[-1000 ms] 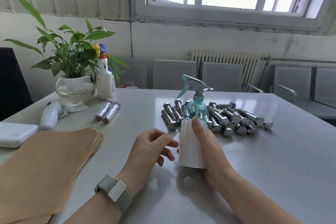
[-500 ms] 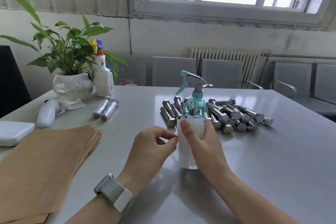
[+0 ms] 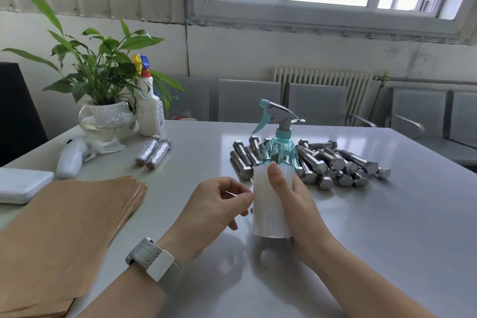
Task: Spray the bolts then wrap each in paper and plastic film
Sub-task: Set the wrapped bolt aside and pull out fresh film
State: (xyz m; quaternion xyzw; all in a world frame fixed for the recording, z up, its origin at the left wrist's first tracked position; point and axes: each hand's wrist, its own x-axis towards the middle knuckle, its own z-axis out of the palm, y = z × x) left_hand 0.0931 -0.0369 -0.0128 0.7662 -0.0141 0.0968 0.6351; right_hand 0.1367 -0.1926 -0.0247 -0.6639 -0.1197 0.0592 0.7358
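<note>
An upright white roll of plastic film [image 3: 265, 212] stands on the grey table [image 3: 387, 227] in the middle. My right hand [image 3: 303, 212] grips it from the right, thumb across its front. My left hand [image 3: 216, 201] pinches thumb and forefinger together at the roll's left edge. Right behind the roll is a teal spray bottle [image 3: 280, 152]. A pile of several bare steel bolts [image 3: 335, 162] lies around and behind the bottle. Two wrapped bolts [image 3: 154, 152] lie at the far left. A stack of brown paper sheets [image 3: 64, 227] lies at the near left.
A potted plant in a glass bowl [image 3: 105, 119] and a white spray bottle [image 3: 151, 116] stand at the back left. A white handheld device [image 3: 69, 160] and a flat white box [image 3: 20, 184] lie left of the paper. Chairs line the far side.
My right hand shifted its grip up and round the roll. My left hand closed in from an open curl to a pinch at the roll's left edge.
</note>
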